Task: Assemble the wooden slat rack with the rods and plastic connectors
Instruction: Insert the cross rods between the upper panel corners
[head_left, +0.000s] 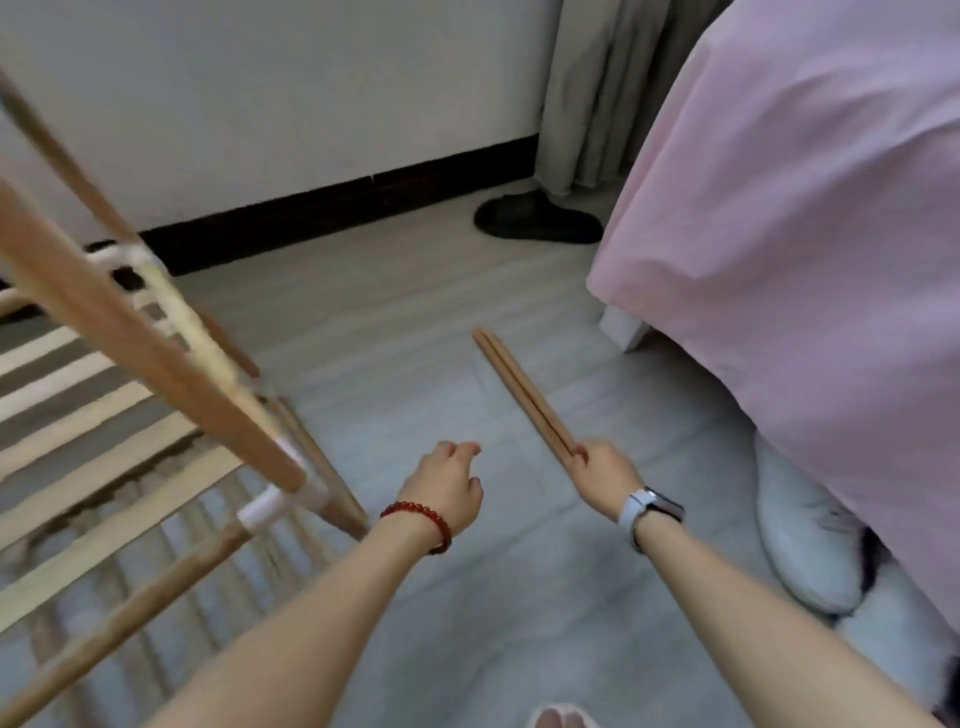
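My right hand, a watch on its wrist, grips the near end of two brown wooden rods held side by side. They point up and away to the left, above the floor. My left hand, wearing a red bead bracelet, hovers over the floor with loosely curled fingers and holds nothing. The partly built rack fills the left: pale slats, brown rods and white plastic connectors at the joints. Its nearest corner lies just left of my left hand.
A bed with a pink cover takes up the right side. White shoes lie under its edge. A dark slipper sits by the grey curtain and wall. Grey tiled floor lies between rack and bed.
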